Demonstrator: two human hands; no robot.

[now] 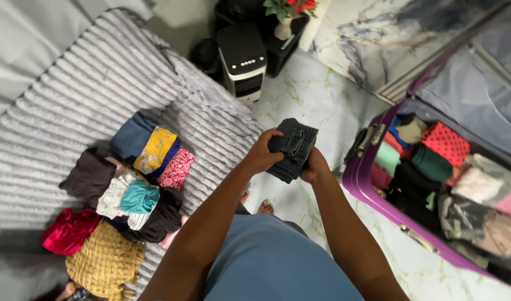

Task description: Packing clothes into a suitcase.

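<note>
suitcase (360, 184) cropped right, right fingers hidden

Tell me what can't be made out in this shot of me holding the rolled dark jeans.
- Head view: the right hand is mostly hidden behind the rolled dark jeans.
- The purple suitcase is cut off by the right edge.
- Lower clothes in the pile on the bed are covered by others.

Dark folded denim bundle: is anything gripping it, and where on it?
Both hands hold the dark folded denim bundle: left hand on its left edge, right hand under its lower right corner.
</note>
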